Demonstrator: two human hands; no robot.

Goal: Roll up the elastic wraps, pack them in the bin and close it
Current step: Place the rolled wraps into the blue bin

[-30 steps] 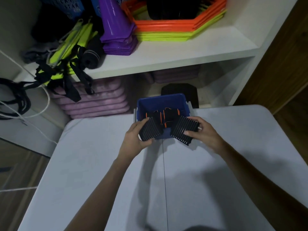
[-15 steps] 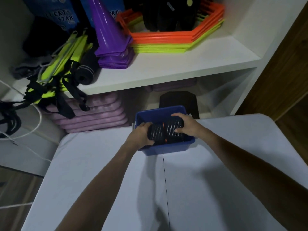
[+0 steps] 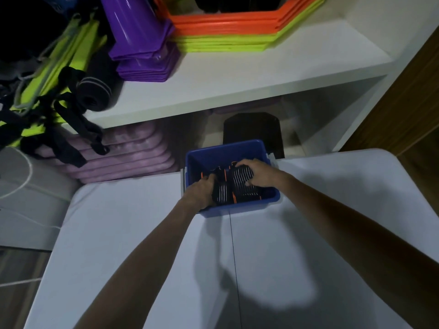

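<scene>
Reaching into the bin [image 3: 231,208] with both hands, I have the rolled wraps [image 3: 240,184] under my fingers, down inside its blue walls. My left hand [image 3: 200,192] comes over the near-left corner of the bin, its fingers curled down onto the left roll [image 3: 221,193], a black one with pale ribs and an orange edge; the thumb is hidden, so I cannot tell how tight the hold is, only that the fingers bend round the roll. My right hand [image 3: 257,173] lies over the right roll [image 3: 242,180] from the far side, fingers bent across its top and thumb down toward its near face, clasping it. The two rolls sit side by side, touching, in the near half of the bin, with darker wrap material behind them toward the far wall. My hands are close together but apart, each on its own roll.

The bin stands at the far edge of the white table [image 3: 133,233], just left of the table's middle seam. It has no lid on. Behind it is a white shelf [image 3: 237,74] bearing purple cones [image 3: 140,43], stacked orange and green hexagon frames [image 3: 228,32], and a tangle of green and black straps [image 3: 54,91] hanging over its left end. Under the shelf lie purple mats [image 3: 128,157] and a black plate [image 3: 253,129] directly beyond the bin.
</scene>
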